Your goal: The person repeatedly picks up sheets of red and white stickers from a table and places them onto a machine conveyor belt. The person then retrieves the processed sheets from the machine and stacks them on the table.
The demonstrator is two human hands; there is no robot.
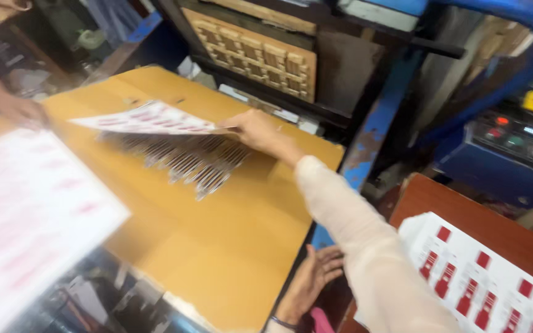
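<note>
A white printed sheet [149,119] covered in rows of small red marks is being held by its right edge, pinched in the right hand [255,131]. It is being kept nearly flat, slightly tilted, just above the slanted tan board [217,234], over a patch of dark striped marks [186,159].

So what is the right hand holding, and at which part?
The right hand holds a printed sheet by its right edge, lifted above the yellow board. The left hand cannot be told apart here.
</note>
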